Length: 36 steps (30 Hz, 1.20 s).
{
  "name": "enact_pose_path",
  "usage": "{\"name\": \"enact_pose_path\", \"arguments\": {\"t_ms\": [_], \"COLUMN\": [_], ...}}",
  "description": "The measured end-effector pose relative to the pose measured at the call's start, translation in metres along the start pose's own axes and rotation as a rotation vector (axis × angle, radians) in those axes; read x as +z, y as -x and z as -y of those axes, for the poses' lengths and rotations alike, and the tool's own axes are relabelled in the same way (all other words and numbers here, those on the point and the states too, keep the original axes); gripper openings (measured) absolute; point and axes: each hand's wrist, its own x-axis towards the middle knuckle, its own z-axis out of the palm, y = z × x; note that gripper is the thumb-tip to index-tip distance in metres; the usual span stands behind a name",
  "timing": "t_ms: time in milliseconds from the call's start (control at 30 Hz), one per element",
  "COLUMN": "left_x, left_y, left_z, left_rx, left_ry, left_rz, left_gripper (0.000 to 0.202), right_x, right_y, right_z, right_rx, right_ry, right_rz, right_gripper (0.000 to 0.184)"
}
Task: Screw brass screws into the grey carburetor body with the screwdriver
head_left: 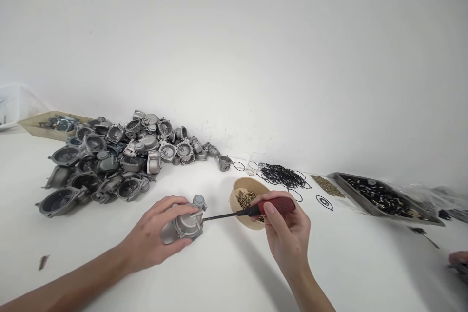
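Note:
My left hand (155,234) is wrapped around a grey cast-metal housing (188,222) that rests on the white table (226,273). My right hand (287,231) grips a red-handled screwdriver (278,206). Its dark shaft (219,216) points left and the tip meets the housing's side. Just behind the screwdriver stands a small tan bowl (237,192) with several small brass screws inside.
A large pile of grey metal housings (113,161) lies at the back left, with a tan tray (40,124) behind it. Black rubber rings (281,175), a heap of brass parts (327,186) and a metal tray of dark parts (383,196) sit right. Another person's hand (458,259) shows at the right edge.

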Motion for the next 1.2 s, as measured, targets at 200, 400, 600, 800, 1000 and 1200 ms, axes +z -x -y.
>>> {"name": "enact_pose_path", "arguments": {"t_ms": [200,400,600,800,1000,1200], "left_x": [0.0,-0.001,-0.002,-0.002,-0.004,-0.008], "left_y": [0.001,0.0,-0.001,-0.002,-0.001,-0.002], "left_z": [0.0,0.0,-0.002,-0.002,-0.005,-0.011], "left_rx": [0.012,0.015,0.014,0.021,-0.005,-0.025], "left_ry": [0.022,0.028,0.039,0.034,0.025,0.044], "left_rz": [0.002,0.001,0.005,-0.002,0.006,-0.005], "left_gripper": [0.058,0.057,0.056,0.055,0.058,0.057], "right_x": [0.0,-0.001,0.0,-0.002,-0.028,-0.065], "right_y": [0.0,0.001,0.001,0.001,-0.021,-0.052], "right_z": [-0.001,-0.001,0.001,-0.001,-0.009,-0.019], "right_rx": [-0.004,-0.001,0.028,0.032,-0.085,-0.191], "right_ry": [0.001,0.015,0.011,0.046,0.157,0.468], "right_rz": [-0.002,0.024,0.037,0.046,-0.004,-0.199], "right_gripper": [0.017,0.014,0.017,0.018,0.024,0.023]}}
